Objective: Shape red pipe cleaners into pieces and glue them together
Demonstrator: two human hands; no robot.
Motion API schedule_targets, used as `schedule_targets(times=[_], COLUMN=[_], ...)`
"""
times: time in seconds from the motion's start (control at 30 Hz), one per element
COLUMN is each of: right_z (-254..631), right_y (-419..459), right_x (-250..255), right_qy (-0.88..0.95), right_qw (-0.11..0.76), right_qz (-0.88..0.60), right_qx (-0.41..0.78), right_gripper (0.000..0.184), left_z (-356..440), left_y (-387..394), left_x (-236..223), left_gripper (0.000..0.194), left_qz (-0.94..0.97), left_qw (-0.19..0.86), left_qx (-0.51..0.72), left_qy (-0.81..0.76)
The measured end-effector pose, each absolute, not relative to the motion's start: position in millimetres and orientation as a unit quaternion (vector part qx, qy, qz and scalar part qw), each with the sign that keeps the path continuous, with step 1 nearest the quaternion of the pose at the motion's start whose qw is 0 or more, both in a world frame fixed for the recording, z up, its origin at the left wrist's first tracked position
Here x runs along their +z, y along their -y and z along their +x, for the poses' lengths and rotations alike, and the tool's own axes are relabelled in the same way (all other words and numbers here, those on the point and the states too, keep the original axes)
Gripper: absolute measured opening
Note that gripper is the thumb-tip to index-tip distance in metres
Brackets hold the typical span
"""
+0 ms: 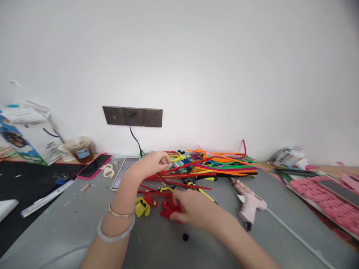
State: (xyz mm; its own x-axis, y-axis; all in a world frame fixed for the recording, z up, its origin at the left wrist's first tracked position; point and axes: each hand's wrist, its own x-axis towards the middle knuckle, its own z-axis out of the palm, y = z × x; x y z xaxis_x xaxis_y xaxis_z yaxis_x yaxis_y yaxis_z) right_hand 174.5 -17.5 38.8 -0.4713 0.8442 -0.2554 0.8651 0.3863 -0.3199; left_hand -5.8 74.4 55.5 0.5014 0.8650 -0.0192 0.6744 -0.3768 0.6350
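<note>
My left hand [155, 162] is raised over the pile of pipe cleaners [230, 164], its fingers curled in; whether anything is pinched in them is hidden. Lower down, my right hand [193, 209] has its thumb and fingers closed around a red fuzzy pipe-cleaner piece [167, 208] at the grey mat. Just left of that piece lies a small yellow and red pipe-cleaner figure [143, 205] with black details. Loose red pipe cleaners [193, 186] stretch between and behind both hands. A black pompom [185, 237] rests on the mat below my right hand.
A pink glue gun [249, 203] lies to the right, near a pink woven item [319, 201]. Two phones, one in a pink case [94, 166] and one pale [123, 172], lie at left. A lidded tub [81, 150] and a carton [33, 134] stand by the wall.
</note>
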Motion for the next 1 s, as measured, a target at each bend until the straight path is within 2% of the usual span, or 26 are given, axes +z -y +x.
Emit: schedule_targets(times=[0.07,0.13,0.2,0.3,0.37,0.47,0.6,0.7,0.87,1.0], right_z=[161,159,168,189,202,213,220,224,225,226], right_y=[22,21,14,1,-5,-9,-9,-12,-16,-18], right_x=[25,15,7,-3,-9,-12,-13,-15,-22,-23], right_qy=[-0.839,-0.837,-0.84,-0.825,-0.807,-0.812,-0.826,-0.824,-0.825,-0.82], right_qw=[0.068,0.068,0.012,-0.085,-0.123,-0.117,-0.117,-0.106,-0.106,-0.187], right_qz=[0.507,0.514,0.506,0.46,0.458,0.479,0.489,0.507,0.515,0.489], right_qx=[-0.186,-0.172,-0.197,-0.318,-0.352,-0.312,-0.256,-0.23,-0.208,-0.229], right_gripper=[0.039,0.035,0.025,0.026,0.02,0.009,0.005,0.01,0.012,0.008], left_z=[-3,1,5,11,14,19,29,32,18,-1], left_y=[-73,-70,-67,-63,-59,-53,-46,-44,-46,-47], left_x=[57,59,60,62,62,63,65,63,44,22], left_gripper=[0.017,0.017,0.016,0.013,0.011,0.01,0.015,0.016,0.02,0.016], left_qz=[0.818,0.825,0.831,0.836,0.836,0.828,0.813,0.8,0.787,0.802], left_qw=[0.299,0.289,0.28,0.279,0.277,0.292,0.309,0.293,0.27,0.275], left_qx=[0.153,0.152,0.15,0.139,0.134,0.106,0.003,-0.047,-0.038,0.01], left_qy=[-0.467,-0.462,-0.456,-0.451,-0.454,-0.467,-0.494,-0.521,-0.553,-0.531])
